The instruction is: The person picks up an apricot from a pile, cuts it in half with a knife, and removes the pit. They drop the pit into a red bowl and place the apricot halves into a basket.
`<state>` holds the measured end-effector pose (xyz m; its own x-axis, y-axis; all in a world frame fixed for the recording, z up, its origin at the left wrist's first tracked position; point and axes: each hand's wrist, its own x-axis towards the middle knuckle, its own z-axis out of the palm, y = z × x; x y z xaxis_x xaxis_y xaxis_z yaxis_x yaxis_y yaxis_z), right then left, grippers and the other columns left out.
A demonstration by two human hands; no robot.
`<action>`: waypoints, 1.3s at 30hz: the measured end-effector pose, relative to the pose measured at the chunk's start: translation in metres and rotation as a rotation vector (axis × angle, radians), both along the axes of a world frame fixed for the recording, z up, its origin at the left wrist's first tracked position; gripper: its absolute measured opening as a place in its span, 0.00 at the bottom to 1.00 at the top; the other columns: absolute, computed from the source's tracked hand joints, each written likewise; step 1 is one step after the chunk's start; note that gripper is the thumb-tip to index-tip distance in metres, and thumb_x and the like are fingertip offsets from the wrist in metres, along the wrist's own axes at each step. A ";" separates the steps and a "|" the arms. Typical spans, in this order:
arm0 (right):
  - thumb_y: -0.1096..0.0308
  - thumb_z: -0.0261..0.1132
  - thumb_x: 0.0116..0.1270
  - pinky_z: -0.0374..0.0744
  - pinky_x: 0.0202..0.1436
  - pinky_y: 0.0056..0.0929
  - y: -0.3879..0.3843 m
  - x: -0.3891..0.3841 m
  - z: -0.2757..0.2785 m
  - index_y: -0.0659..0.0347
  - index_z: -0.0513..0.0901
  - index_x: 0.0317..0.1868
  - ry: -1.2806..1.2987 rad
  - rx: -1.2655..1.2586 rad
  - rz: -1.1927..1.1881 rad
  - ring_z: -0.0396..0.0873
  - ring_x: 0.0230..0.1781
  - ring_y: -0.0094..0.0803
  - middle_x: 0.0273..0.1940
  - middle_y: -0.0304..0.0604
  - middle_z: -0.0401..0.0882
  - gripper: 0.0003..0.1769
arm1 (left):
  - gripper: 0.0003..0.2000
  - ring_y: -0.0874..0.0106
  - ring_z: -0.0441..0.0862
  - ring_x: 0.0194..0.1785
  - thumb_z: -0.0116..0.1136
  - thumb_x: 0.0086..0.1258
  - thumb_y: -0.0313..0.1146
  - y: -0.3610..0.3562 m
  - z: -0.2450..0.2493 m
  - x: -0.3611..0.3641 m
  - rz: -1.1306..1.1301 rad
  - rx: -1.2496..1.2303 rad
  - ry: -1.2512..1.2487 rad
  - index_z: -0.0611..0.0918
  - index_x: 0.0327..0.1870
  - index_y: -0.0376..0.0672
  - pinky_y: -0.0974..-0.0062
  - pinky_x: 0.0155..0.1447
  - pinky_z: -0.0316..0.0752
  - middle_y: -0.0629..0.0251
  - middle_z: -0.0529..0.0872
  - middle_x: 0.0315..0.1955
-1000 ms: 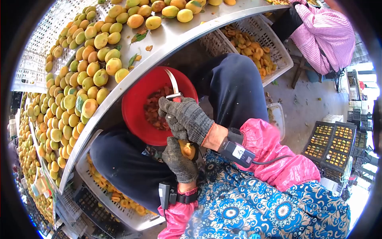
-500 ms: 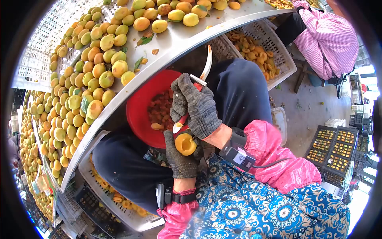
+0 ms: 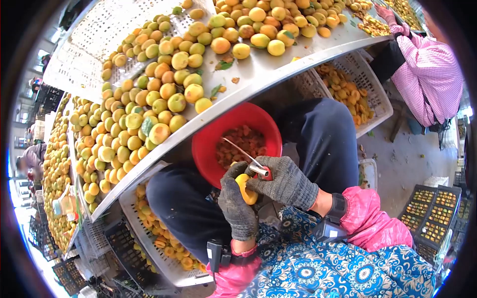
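Note:
In my gloved left hand (image 3: 239,206), fingers are wrapped around a yellow-orange fruit (image 3: 247,189). My gloved right hand (image 3: 288,184) grips a tool with a red handle (image 3: 268,173), a short metal tube and a thin curved strip, which points up and left over the basin. Its fingertips touch the fruit, and the tool's working end is hidden. Just beyond both hands, a red basin (image 3: 205,161) between my knees holds small reddish-brown pieces (image 3: 242,144).
Whole fruits (image 3: 164,99) are heaped on a metal table (image 3: 278,73) ahead. Crates of cut fruit stand at lower left (image 3: 166,243) and upper right (image 3: 385,107). A co-worker in pink checks (image 3: 430,74) sits at far right. Dark trays (image 3: 431,213) are stacked at right.
The view has shifted, so the scene lies further right. My hands have come together at the fruit, which has turned from showing its hollow to a side view. The strip now points up-left.

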<state>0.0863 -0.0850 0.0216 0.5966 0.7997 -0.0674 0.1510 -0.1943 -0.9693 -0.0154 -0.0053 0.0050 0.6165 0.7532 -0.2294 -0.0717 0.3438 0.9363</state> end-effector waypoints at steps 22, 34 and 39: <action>0.61 0.66 0.61 0.77 0.39 0.38 0.022 0.049 0.016 0.63 0.81 0.36 -0.165 -0.113 0.203 0.81 0.33 0.47 0.29 0.55 0.80 0.12 | 0.15 0.66 0.78 0.50 0.50 0.73 0.34 0.172 0.082 -0.121 0.190 1.219 0.840 0.78 0.49 0.29 0.69 0.57 0.71 0.57 0.80 0.44; 0.62 0.69 0.60 0.78 0.40 0.31 0.010 0.089 0.010 0.64 0.81 0.38 0.312 0.089 -0.045 0.79 0.29 0.33 0.28 0.49 0.81 0.14 | 0.17 0.55 0.79 0.52 0.61 0.64 0.36 0.192 0.066 0.195 -0.294 1.546 0.426 0.78 0.52 0.38 0.66 0.55 0.74 0.52 0.81 0.47; 0.61 0.68 0.62 0.78 0.39 0.31 0.011 0.096 0.013 0.64 0.80 0.39 0.389 0.057 -0.078 0.81 0.31 0.31 0.27 0.47 0.80 0.13 | 0.24 0.51 0.80 0.50 0.59 0.64 0.49 0.206 0.012 0.294 -0.385 1.574 0.676 0.78 0.53 0.40 0.59 0.54 0.74 0.49 0.83 0.47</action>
<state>0.1825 -0.0742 0.0346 0.5944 0.7621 -0.2569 -0.2428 -0.1345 -0.9607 0.2781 0.2012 0.0169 0.9099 0.3376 0.2411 0.2959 -0.9355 0.1932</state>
